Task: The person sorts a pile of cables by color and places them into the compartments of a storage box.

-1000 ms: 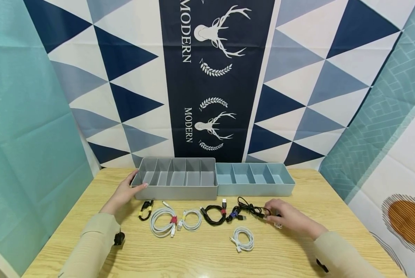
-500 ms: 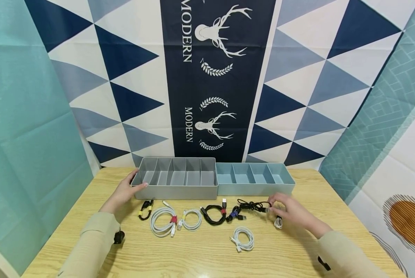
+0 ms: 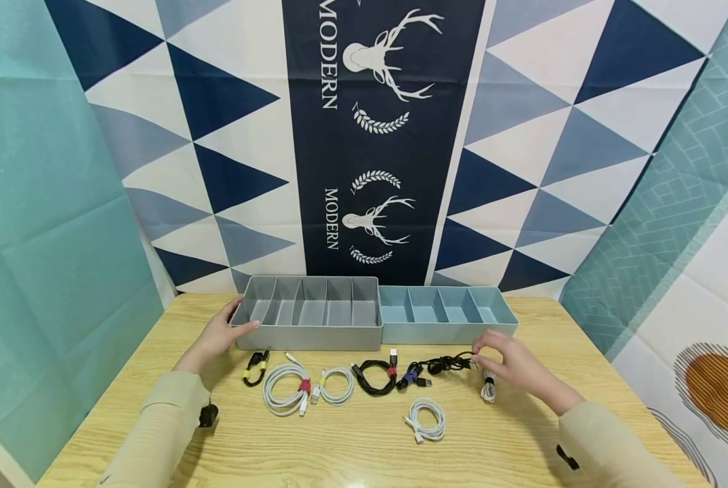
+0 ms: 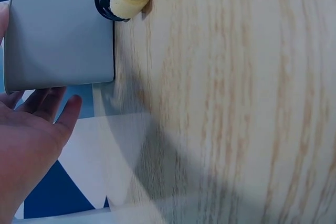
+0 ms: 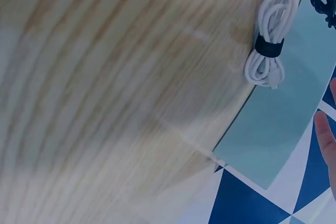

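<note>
At the left end of the grey divided organizer [image 3: 309, 337], my left hand [image 3: 217, 335] grips the corner, thumb over the front rim and fingers along the end wall. The left wrist view shows fingers [image 4: 52, 106] against that end. My right hand [image 3: 507, 362] pinches the right end of a bundled black cable [image 3: 446, 364] in front of the blue divided organizer [image 3: 449, 332]. In the right wrist view only fingertips [image 5: 321, 121] show at the edge, and the pinch is out of frame. Just below this hand lies a white cable [image 5: 273, 30] tied with a black strap.
Along the table [image 3: 339, 454] lie a black cable with yellow ties [image 3: 255, 368], a large white coil [image 3: 286, 390], a small white coil [image 3: 338, 386], a black coil with a red tie [image 3: 376, 377], a blue-tied black cable [image 3: 411, 375] and another white coil [image 3: 426, 419].
My right hand has shifted slightly right and back. The bundled black cable's connector end has moved with it, and the strapped white cable is more exposed. My left hand has stayed in place.
</note>
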`<state>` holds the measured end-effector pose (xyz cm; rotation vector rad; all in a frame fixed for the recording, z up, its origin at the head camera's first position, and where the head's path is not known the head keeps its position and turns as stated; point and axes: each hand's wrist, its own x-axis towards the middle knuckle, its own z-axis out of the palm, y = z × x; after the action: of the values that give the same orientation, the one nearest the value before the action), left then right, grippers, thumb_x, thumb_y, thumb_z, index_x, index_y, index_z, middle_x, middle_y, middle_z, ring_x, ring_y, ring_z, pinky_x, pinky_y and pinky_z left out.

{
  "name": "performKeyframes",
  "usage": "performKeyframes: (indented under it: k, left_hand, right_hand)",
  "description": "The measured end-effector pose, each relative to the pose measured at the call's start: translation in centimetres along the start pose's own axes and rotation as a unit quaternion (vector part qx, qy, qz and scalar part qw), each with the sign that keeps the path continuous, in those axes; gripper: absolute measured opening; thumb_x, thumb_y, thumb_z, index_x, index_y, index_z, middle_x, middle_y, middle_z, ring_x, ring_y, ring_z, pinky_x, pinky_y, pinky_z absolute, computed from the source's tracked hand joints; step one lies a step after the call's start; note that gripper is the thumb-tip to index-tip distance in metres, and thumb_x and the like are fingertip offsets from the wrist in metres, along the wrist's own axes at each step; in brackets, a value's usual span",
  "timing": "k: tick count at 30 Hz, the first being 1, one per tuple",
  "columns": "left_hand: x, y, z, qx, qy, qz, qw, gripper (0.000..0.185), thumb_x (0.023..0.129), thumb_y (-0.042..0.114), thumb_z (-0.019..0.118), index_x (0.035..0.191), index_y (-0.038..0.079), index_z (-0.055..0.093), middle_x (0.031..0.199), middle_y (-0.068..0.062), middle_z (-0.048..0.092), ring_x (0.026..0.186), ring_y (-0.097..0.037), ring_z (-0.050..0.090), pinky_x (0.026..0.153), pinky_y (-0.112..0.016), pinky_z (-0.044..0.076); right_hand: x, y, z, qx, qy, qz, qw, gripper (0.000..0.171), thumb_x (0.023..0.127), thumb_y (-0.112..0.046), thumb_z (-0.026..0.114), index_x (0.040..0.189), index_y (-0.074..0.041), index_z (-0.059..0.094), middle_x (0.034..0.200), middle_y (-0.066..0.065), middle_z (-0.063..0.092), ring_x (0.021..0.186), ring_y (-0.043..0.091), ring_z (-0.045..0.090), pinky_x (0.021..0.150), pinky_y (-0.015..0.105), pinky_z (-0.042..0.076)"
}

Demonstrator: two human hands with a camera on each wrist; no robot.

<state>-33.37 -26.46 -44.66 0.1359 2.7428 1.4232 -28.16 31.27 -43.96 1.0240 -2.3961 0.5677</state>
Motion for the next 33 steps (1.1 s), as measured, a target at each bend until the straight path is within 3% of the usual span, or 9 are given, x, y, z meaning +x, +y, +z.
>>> performKeyframes:
  k: [5,13,21,33]
  left_hand:
    - [0.1,-0.1,0.2,-0.01,-0.001,0.003,0.9999,0.088,0.091,0.034,0.062,0.152,0.006,0.006,0.154,-0.027,0.011,0.139,-0.045,0.016,0.109,-0.058,0.024]
    - [0.0,-0.2,0.1,-0.006,0.002,0.005,1.0,0.088,0.091,0.036,0.062,0.152,0.007,0.006,0.154,-0.027,0.011,0.139,-0.045,0.016,0.109,-0.058,0.024]
    - [0.1,-0.2,0.1,0.001,0.005,0.005,1.0,0.087,0.091,0.037,0.062,0.152,0.007,0.008,0.154,-0.028,0.011,0.139,-0.045,0.016,0.108,-0.058,0.025]
    - [-0.1,-0.4,0.2,-0.004,0.014,0.007,0.9999,0.09,0.089,0.041,0.063,0.153,0.008,0.009,0.153,-0.027,0.014,0.137,-0.046,0.021,0.107,-0.058,0.027]
  right_hand:
    - [0.4,-0.2,-0.1,0.001,0.007,-0.011,1.0,0.029,0.073,0.001,0.076,0.087,-0.02,0.061,0.091,-0.013,0.058,0.084,0.005,0.056,0.076,0.013,0.042]
    - [1.3,-0.7,-1.1,-0.01,-0.005,0.001,1.0,0.024,0.076,-0.002,0.075,0.087,-0.019,0.063,0.093,-0.013,0.058,0.086,0.006,0.056,0.072,0.034,0.051]
    - [2.5,-1.0,-2.3,-0.02,-0.009,0.005,1.0,0.023,0.077,-0.004,0.075,0.086,-0.022,0.064,0.093,-0.008,0.061,0.091,0.014,0.058,0.077,0.037,0.05]
    - [5.4,-1.9,-4.5,0.014,-0.017,0.054,0.998,0.016,0.084,-0.008,0.07,0.086,-0.022,0.064,0.089,-0.01,0.059,0.082,0.009,0.057,0.07,0.033,0.05]
